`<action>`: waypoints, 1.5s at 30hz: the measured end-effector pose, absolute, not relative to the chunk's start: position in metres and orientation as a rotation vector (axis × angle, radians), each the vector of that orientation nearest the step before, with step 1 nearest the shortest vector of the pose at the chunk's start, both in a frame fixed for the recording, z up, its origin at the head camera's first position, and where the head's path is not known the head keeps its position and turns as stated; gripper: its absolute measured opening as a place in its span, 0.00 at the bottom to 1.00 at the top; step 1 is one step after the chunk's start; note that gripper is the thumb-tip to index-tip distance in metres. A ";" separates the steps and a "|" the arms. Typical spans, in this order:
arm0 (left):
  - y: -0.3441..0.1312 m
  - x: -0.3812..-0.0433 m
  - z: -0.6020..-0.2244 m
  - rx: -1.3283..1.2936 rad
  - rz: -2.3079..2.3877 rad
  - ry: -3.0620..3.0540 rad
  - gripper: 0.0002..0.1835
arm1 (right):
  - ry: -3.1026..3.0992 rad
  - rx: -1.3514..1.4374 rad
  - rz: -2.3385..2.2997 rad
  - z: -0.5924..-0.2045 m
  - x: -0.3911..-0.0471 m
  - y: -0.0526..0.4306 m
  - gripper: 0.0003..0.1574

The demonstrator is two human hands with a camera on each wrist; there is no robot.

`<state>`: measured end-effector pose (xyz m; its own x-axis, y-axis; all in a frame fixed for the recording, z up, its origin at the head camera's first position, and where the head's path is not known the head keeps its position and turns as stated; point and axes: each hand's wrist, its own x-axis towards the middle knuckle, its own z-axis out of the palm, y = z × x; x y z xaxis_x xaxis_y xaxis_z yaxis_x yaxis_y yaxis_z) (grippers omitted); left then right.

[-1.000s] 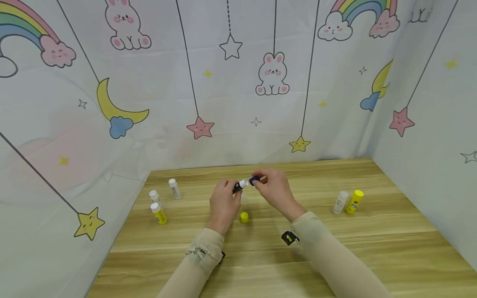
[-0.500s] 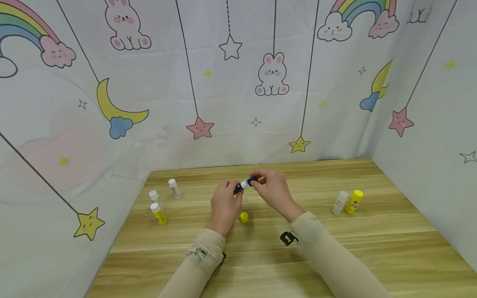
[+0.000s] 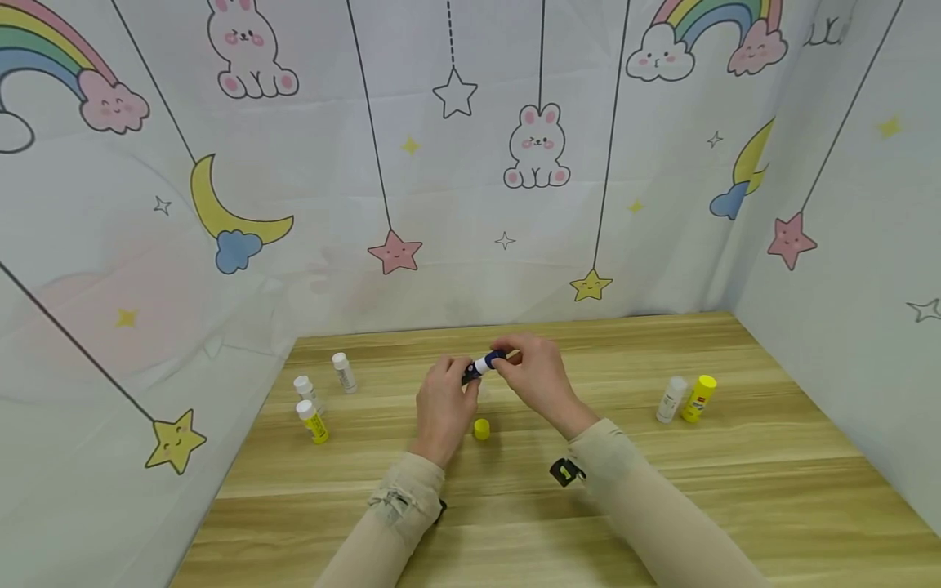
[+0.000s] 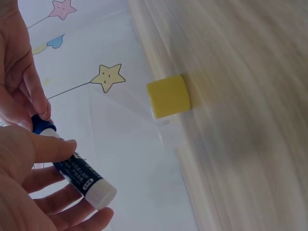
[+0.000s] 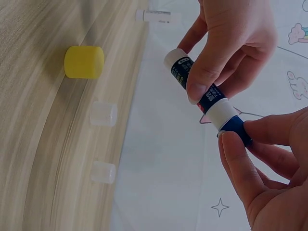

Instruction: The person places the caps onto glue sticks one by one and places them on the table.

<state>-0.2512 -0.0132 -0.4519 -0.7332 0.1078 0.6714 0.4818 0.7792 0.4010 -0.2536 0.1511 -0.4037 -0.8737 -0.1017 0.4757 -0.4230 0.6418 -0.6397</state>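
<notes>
My left hand [image 3: 445, 406] grips a dark blue glue stick [image 5: 210, 98], its thumb lying along the printed label. The stick is held tilted above the table, with its white collar toward my right hand [image 3: 540, 371]. Thumb and fingers of that hand pinch a blue cap [image 5: 236, 129], which sits on the collar end; part of the white collar still shows below it. In the left wrist view the stick's whitish base [image 4: 101, 193] points away from the cap. A yellow cap [image 3: 481, 429] stands on the table below the hands.
Two translucent caps [image 5: 104, 113] stand near the yellow one. At the left are two white glue sticks [image 3: 343, 372] and a yellow one with a white cap [image 3: 314, 422]. A white glue stick [image 3: 671, 400] and a yellow one [image 3: 699, 398] stand at the right.
The blue cap was apart from the glue stick a second ago. My right hand has moved slightly left and brought it onto the white collar end. The left hand has hardly moved.
</notes>
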 end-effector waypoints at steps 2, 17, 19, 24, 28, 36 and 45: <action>-0.013 -0.251 -0.452 -0.436 -0.759 -2.324 0.12 | -2.466 0.415 1.112 -0.404 -0.253 0.151 0.10; -0.014 -0.252 -0.455 -0.430 -0.775 -2.337 0.12 | -2.477 0.396 1.166 -0.406 -0.253 0.150 0.10; -0.014 -0.252 -0.456 -0.428 -0.781 -2.340 0.12 | -2.477 0.399 1.171 -0.406 -0.253 0.149 0.10; -0.014 -0.252 -0.457 -0.428 -0.787 -2.342 0.11 | -2.483 0.401 1.165 -0.406 -0.252 0.148 0.12; -0.014 -0.252 -0.456 -0.429 -0.787 -2.338 0.12 | -2.483 0.402 1.147 -0.407 -0.252 0.149 0.12; -0.014 -0.251 -0.456 -0.429 -0.791 -2.340 0.12 | -2.475 0.408 1.150 -0.410 -0.253 0.147 0.11; -0.014 -0.251 -0.456 -0.444 -0.786 -2.335 0.12 | -2.487 0.401 1.164 -0.409 -0.251 0.147 0.12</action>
<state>-0.2509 -0.0136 -0.4562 -0.7463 0.1110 0.6563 0.4854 0.7654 0.4226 -0.2509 0.1467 -0.4095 -0.8931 -0.1005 0.4384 -0.4010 0.6195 -0.6749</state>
